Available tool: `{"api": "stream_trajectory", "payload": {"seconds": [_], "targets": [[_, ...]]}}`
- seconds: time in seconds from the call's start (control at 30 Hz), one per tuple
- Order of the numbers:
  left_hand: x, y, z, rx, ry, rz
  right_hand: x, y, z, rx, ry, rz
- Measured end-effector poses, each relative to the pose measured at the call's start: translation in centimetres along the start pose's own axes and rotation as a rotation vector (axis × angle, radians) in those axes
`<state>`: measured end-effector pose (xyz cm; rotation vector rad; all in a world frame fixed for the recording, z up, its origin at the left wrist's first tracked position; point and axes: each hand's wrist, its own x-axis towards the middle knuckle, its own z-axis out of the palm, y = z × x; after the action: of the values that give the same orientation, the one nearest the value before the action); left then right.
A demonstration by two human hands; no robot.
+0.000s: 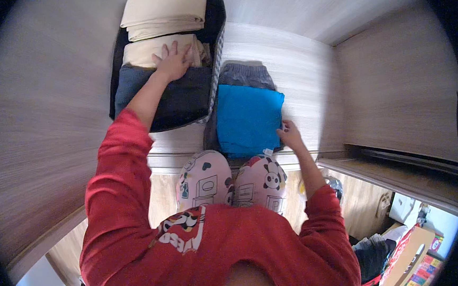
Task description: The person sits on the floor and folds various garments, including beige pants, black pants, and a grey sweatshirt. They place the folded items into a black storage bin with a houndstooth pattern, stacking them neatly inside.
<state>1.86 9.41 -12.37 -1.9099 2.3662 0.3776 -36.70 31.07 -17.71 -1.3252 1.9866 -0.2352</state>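
Firstly, one blue folded garment (249, 115): bright, plain, flat-faced, nearly square, a small white tag (268, 152) at its near right corner. Location: the pale wood-grain shelf (307, 84), atop a grey garment (245, 74) whose gathered waistband points away from the person. Blue piece's sides run roughly front to back; too near square for a sure long axis.

Item: right hand (291, 136), at the blue piece's right edge, fingers bent; whether they pinch the cloth cannot be told.

Item: cream folded cloth (140, 52), smooth, long axis left to right, inside a black storage box (221, 50) with a checked outer side. Box's long axis runs away from the person. Left hand (174, 64) lies palm down upon this cloth, fingers spread apart. Behind: a cream stack (165, 12), laid crosswise. In front: dark folded clothes (183, 95).
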Motion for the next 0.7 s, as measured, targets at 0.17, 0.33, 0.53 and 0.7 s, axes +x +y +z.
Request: {"api": "stream_trajectory", "payload": {"seconds": [0.17,0.33,0.53,0.7], "targets": [[-9.6,8.4,-5.0,-0.832,0.617,0.318,2.0,-0.7,2.9,0.128,0.211,0.026],[-20.8,10.5,-1.1,-1.067,0.168,0.283,2.8,-2.6,2.3,0.103,0.246,0.044],[-25.3,8.5,4.2,-1.110,0.052,-0.061,3.7,-0.7,3.1,0.196,0.452,-0.127],[-26.0,7.1,4.7,-1.173,0.069,-0.125,2.0,-2.6,2.1,0.671,0.253,-0.049]]}}
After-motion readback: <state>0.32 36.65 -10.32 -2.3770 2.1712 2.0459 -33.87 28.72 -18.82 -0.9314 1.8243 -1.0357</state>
